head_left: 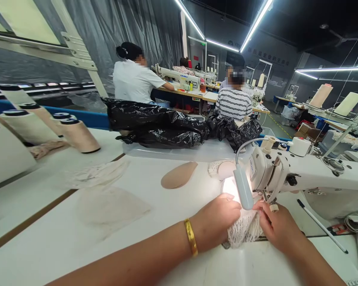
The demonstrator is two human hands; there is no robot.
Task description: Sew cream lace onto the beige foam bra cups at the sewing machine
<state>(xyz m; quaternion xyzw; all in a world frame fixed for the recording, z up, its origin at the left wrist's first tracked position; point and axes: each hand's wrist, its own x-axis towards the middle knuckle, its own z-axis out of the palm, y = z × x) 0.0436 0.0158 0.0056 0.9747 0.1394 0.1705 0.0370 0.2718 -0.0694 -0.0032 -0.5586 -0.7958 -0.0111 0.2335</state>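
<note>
White fabric with a fringe [245, 230] lies under the head of a white sewing machine [313, 174]. My left hand [216, 220], with a gold bracelet [191, 237] at the wrist, is closed on the fabric's left side. On the other side, close to the needle area, my right hand [282, 226] pinches the fabric's edge. A grey lamp [243, 188] on a bendy neck lights the spot and hides part of the cloth and the needle. Behind the left hand lie a beige teardrop-shaped pad [179, 175] and a piece of lace [214, 168].
Sheer pale fabric [113, 208] is spread on the white table at left. Thread cones [79, 136] stand at the back left. Black plastic bags [161, 123] lie beyond the table. A white pen-like stick [322, 226] is at right. People work at other machines behind.
</note>
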